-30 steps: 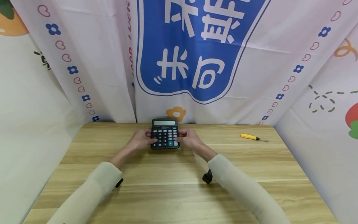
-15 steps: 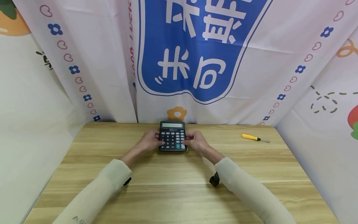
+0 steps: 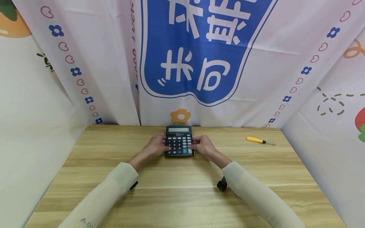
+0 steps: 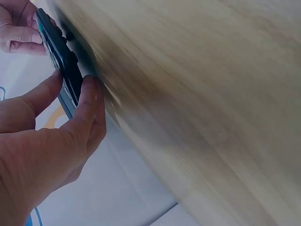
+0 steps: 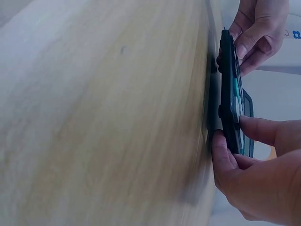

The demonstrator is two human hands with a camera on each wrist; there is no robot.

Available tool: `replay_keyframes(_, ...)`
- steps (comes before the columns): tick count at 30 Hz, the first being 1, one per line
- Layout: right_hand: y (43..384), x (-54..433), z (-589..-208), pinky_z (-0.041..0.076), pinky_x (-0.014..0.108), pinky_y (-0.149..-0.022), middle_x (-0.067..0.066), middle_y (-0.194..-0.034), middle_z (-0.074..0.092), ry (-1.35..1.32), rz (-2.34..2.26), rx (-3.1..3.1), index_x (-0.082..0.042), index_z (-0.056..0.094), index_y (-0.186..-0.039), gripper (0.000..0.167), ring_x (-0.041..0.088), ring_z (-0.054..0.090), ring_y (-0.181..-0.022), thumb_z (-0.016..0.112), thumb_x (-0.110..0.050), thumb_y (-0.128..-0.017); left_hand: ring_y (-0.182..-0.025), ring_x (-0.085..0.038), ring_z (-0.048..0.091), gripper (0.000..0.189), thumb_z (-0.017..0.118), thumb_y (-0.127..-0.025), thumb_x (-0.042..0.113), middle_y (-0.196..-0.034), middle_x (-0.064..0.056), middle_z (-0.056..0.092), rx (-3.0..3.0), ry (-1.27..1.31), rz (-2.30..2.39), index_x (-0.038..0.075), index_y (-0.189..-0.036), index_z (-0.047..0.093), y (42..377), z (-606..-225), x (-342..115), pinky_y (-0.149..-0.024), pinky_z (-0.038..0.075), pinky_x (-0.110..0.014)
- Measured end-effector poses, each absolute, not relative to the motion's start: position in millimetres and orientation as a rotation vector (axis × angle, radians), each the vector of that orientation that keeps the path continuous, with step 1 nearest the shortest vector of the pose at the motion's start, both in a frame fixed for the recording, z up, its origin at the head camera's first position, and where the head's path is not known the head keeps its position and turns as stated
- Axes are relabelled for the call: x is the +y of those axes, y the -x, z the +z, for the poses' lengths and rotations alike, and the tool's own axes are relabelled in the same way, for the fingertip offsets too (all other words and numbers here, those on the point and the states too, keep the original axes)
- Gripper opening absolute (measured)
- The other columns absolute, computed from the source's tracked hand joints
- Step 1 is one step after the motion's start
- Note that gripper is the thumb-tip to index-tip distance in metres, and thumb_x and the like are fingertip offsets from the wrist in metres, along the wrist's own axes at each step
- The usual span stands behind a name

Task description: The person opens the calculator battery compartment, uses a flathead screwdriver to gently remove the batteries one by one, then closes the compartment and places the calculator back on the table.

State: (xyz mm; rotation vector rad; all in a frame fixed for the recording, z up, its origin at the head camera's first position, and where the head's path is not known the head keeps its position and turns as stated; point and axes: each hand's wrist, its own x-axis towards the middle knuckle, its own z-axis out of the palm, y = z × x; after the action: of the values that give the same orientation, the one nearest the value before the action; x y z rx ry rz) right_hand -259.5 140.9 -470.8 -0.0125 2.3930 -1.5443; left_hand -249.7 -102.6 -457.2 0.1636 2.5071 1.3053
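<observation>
Between the two hands, near the table's back edge, is a black calculator (image 3: 179,141) with its keys and display facing up. My left hand (image 3: 156,145) pinches its left side, thumb on top by the lower keys and fingers beneath. On the opposite side my right hand (image 3: 203,146) grips it the same way. Both wrist views show a narrow gap between the calculator (image 4: 66,61) and the tabletop, so it is held just above the wood. In the right wrist view, the thumb of the right hand (image 5: 263,174) presses the keyed face.
A screwdriver (image 3: 256,140) with a yellow handle lies at the right of the wooden table (image 3: 182,196). A printed white and blue curtain (image 3: 188,63) hangs directly behind the table's back edge. White walls stand on both sides.
Both hands have carried the calculator to the right and slightly toward the person. The grip on it stays the same. The screwdriver has not moved on the table.
</observation>
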Motion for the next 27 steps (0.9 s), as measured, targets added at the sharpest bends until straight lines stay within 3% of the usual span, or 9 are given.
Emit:
replay_keyframes(10, 256.8, 139.6, -469.9, 0.06, 0.032, -0.092, 0.016, -0.115, 0.078, 0.024, -1.513, 2.447, 0.006, 0.071, -0.131, 0.039, 0.021, 0.073, -0.103, 0.078, 0.001, -0.092, -0.099, -0.027, 0.071, 0.04, 0.074, -0.096, 0.001, -0.111, -0.021, 0.074, 2.529, -0.166, 1.248, -0.013, -0.131, 0.059, 249.0, -457.7, -101.5, -0.093, 0.059, -0.04)
replay_keyframes(20, 256.7, 141.3, -472.3, 0.059, 0.028, -0.084, 0.01, -0.104, 0.078, 0.06, -1.431, 2.519, 0.004, 0.074, -0.127, 0.037, 0.016, 0.069, -0.093, 0.082, -0.002, -0.091, -0.099, -0.027, 0.068, 0.039, 0.076, -0.095, 0.0, -0.107, -0.02, 0.073, 2.578, -0.154, 1.202, -0.012, -0.129, 0.061, 248.3, -458.1, -99.6, -0.093, 0.058, -0.041)
replay_keyframes(27, 257.3, 140.7, -473.0, 0.057, 0.029, -0.084, 0.008, -0.098, 0.078, 0.09, -1.35, 2.567, 0.004, 0.076, -0.122, 0.033, 0.015, 0.067, -0.089, 0.082, -0.004, -0.091, -0.09, -0.023, 0.063, 0.034, 0.076, -0.095, 0.001, -0.1, -0.016, 0.069, 2.597, -0.159, 1.172, -0.011, -0.124, 0.063, 247.4, -459.9, -99.2, -0.083, 0.056, -0.036)
